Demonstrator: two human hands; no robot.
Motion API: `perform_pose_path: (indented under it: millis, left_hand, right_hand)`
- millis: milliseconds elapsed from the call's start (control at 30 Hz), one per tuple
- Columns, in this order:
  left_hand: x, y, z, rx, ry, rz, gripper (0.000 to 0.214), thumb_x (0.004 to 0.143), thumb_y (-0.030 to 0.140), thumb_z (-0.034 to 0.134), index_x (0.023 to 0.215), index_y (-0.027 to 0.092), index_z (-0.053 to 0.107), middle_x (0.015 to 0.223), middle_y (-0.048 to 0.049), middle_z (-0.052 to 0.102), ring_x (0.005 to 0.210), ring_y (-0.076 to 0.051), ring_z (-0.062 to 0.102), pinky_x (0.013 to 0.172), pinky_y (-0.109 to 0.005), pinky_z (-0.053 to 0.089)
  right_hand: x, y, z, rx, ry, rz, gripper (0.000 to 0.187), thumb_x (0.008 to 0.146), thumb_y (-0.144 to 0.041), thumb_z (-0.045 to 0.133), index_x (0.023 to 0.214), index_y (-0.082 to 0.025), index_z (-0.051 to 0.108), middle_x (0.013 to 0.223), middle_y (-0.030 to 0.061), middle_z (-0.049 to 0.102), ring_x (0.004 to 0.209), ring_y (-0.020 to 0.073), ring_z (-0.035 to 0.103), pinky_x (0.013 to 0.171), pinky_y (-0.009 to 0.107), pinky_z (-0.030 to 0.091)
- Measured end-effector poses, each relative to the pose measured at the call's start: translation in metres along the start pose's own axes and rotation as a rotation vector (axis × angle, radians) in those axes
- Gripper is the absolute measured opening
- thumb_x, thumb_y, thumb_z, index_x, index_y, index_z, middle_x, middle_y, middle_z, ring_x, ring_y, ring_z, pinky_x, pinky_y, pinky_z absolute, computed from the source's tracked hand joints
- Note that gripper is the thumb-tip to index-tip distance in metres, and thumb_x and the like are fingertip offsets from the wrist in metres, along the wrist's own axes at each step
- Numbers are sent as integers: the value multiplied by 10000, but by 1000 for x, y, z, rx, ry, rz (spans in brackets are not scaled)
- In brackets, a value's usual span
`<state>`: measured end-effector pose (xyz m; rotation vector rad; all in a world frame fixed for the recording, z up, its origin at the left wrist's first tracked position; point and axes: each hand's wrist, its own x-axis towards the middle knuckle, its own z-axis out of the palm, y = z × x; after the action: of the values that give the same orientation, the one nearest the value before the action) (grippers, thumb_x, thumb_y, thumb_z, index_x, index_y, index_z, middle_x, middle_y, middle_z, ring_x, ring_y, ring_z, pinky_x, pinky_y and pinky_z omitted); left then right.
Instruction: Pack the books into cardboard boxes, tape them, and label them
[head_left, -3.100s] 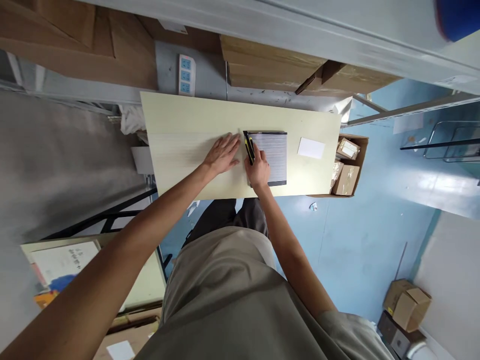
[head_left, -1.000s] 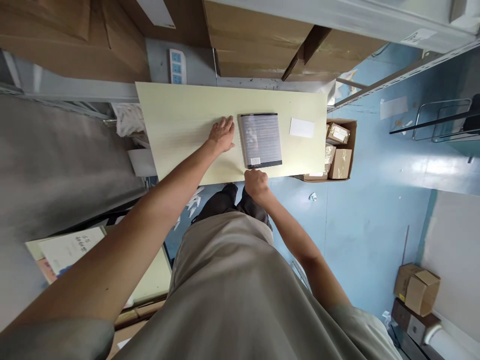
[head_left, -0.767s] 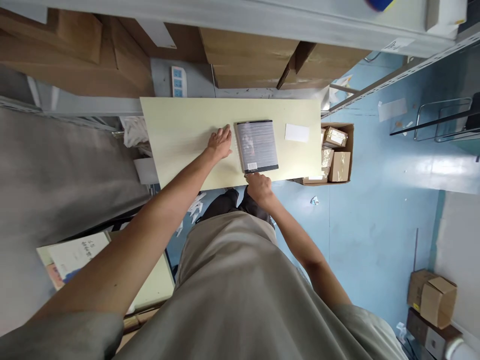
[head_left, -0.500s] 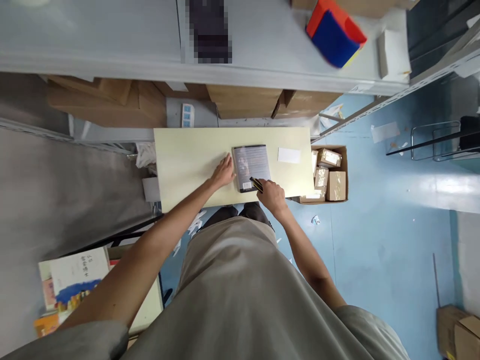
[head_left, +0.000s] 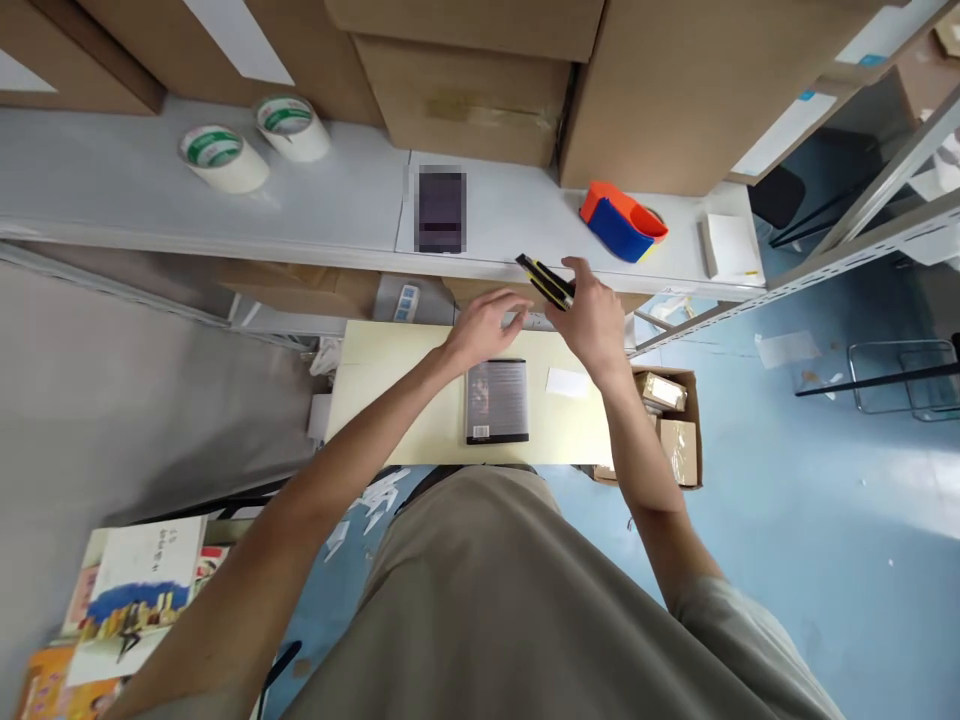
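My right hand point(head_left: 592, 315) is raised near the front edge of a grey shelf point(head_left: 337, 215) and grips a yellow and black utility knife point(head_left: 546, 281). My left hand point(head_left: 484, 328) is lifted too, fingers loosely curled and holding nothing, just left of the knife. Below both hands a dark wrapped book point(head_left: 496, 401) lies flat on the pale yellow table point(head_left: 390, 410). A white card point(head_left: 568, 382) sits to the book's right.
On the shelf stand two tape rolls point(head_left: 223, 157), an orange and blue holder point(head_left: 622, 218) and a white pad point(head_left: 729, 247), with cardboard boxes point(head_left: 465, 85) behind. An open carton point(head_left: 671, 425) of small packages stands right of the table. Books point(head_left: 127, 595) lie at lower left.
My right hand rose from the table's near edge to shelf height with the knife. My left hand lifted off the table beside the book. The view tilted up onto the shelf.
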<state>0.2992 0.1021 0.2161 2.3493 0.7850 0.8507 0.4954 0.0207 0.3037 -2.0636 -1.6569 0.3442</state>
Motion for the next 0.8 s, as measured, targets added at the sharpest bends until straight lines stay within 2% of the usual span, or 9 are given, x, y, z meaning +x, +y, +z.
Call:
perform_pose_path:
  millis: [133,233,333,467,567,633,733,800]
  left_hand:
    - [32,17,-37,56,122,-5,180,1089,235,665,1180,230,819,1207,-67,842,1174,-253,787,1116,-437,620]
    - [41,23,-54,95,176,-10,152,1081,210,665,1118,232,811,1168,-53,840,1137,-241,786,1082,-418,624]
    - [40,26,-59,116,206,-35,139,1076,209,667,1096,229,804,1161,-47,835,1133,-238,781,1089,-412,618]
    - [33,27,-53,106,184,-125,173,1105,243,633,1087,238,805,1192,-50,827,1175,-251,778,1118,-435,614]
    - [21,22,-41,64,140,-178,208,1130,291,612,1097,243,813,1192,-53,831,1202,-263,776,1140,-450,605]
    - [5,11,-28,34,107,-211,225,1135,321,609,1103,240,817,1180,-60,837,1199,-265,777,1137,-442,605]
    - [-34,-19,-1,16,34,-334,224,1115,303,610,1126,234,823,1202,-72,845,1180,-263,782,1118,-422,613]
    - [-71,-42,20,12,-44,-485,227,1085,271,615,1163,224,823,1245,-86,845,1178,-267,787,1090,-405,625]
  right_hand:
    - [64,9,11,32,50,-79,482,1048,-289,649,1515,-189,580,1227,159,781,1238,376,765,1058,564,631]
    - [105,13,30,-10,38,-76,410,1111,-357,601,1474,-166,583,1291,190,737,1311,395,734,1101,598,615]
    - [131,21,51,-16,47,-84,422,1160,-444,541,1446,-140,603,1372,222,686,1362,416,704,1132,632,602]
    - [150,36,72,-5,78,-156,469,1197,-508,476,1423,-133,642,1410,239,666,1432,410,634,1187,650,566]
    - [149,38,72,-32,96,-158,468,1216,-490,425,1443,-148,650,1449,238,655,1482,406,571,1240,686,506]
    - [134,32,66,-32,124,-126,466,1216,-451,409,1488,-147,636,1497,238,631,1499,409,547,1265,706,466]
    - [87,23,65,1,164,-118,488,1220,-421,362,1541,-168,627,1572,223,585,1520,399,536,1296,674,436]
    - [42,24,79,27,117,-111,512,1228,-421,301,1547,-210,642,1550,213,606,1534,411,539,1281,686,443]
